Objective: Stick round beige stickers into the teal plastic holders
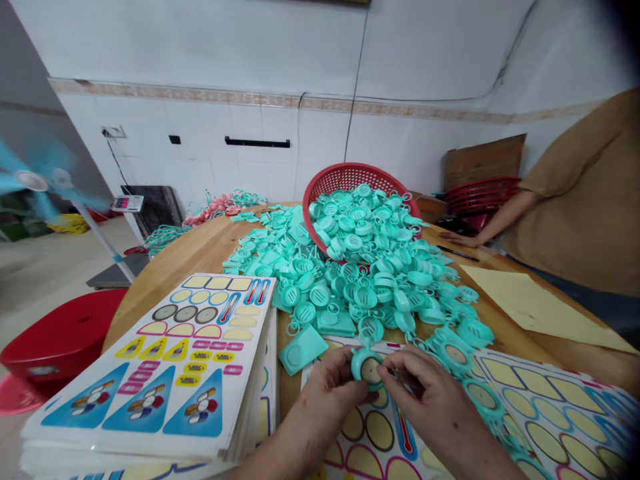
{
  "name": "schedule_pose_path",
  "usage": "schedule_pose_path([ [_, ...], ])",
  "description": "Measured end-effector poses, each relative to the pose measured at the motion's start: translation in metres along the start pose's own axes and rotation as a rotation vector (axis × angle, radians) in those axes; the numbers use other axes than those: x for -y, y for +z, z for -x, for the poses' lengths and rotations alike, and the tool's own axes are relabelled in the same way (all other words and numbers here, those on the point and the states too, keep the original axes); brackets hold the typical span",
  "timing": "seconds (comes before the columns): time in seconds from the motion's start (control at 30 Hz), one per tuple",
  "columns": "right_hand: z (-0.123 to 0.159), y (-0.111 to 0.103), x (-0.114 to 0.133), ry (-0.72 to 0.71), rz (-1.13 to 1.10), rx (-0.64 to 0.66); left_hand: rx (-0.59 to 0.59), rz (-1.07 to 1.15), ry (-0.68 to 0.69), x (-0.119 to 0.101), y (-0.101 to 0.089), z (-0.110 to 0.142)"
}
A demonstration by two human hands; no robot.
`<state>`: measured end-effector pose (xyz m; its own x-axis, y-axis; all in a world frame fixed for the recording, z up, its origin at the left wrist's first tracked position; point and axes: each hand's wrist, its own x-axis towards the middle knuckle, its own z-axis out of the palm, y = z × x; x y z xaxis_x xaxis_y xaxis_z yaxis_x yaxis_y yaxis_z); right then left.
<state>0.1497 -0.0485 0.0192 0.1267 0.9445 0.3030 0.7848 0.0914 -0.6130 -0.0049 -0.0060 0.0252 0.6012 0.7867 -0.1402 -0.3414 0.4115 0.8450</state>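
My left hand (327, 393) grips a teal round plastic toy piece (357, 363) by its left edge, thumb below and fingers behind. A round beige sticker (371, 370) with a dark rim sits in its face. The fingertips of my right hand (425, 393) are pinched at the sticker's right edge; whether they still hold it or press on it is hard to see. Beneath both hands lies a sticker sheet (363, 460) with round, arched and thermometer shapes. Several teal pieces with round stickers in them (483, 395) lie beside my right hand.
A red basket (313, 180) tips forward, teal pieces (365, 293) spilling across the wooden table (170, 257). Left is a thick stack of sticker sheets (200, 360); right, another sheet (555, 407) and yellow paper (530, 303). A person in a brown shirt (585, 180) rests a hand on the table.
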Motion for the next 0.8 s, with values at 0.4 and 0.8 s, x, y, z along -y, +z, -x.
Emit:
schedule_pose_path([
  [0.4,0.001,0.007,0.006,-0.279,0.226,-0.179,-0.02,-0.002,0.138,0.003,0.004,0.0],
  [0.8,-0.002,0.007,0.005,0.135,-0.214,-0.019,0.027,0.079,0.082,0.007,0.0,0.002],
])
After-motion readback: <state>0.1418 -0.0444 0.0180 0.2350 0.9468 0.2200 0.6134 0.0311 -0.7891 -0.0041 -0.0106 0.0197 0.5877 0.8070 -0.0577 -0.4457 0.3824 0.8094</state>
